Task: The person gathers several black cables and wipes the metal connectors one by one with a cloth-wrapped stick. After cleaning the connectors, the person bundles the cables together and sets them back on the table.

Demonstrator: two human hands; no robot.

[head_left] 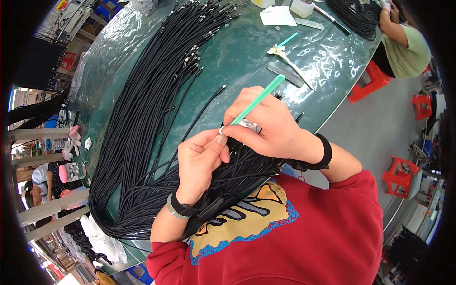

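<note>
My left hand (202, 156) pinches the tip of a black cable between thumb and forefinger; the small connector end (222, 130) is mostly covered by the fingers. Touching that spot is the lower end of a flat green stick (261, 97), which my right hand (273, 126) grips at a slant. A crumpled piece of white cloth (249, 125) is tucked under the right fingers. A thick bundle of black cables (133, 123) curves across the table to the left and passes beneath both hands, with metal plugs at its far end.
On the green table (228, 61) lie a grey flat strip (285, 74), a blue stick (288, 39) with white cloth, white paper (278, 16) and a pen (332, 20). A co-worker (403, 45) handles more cables (354, 18) at far right. A pink-lidded jar (73, 172) stands left.
</note>
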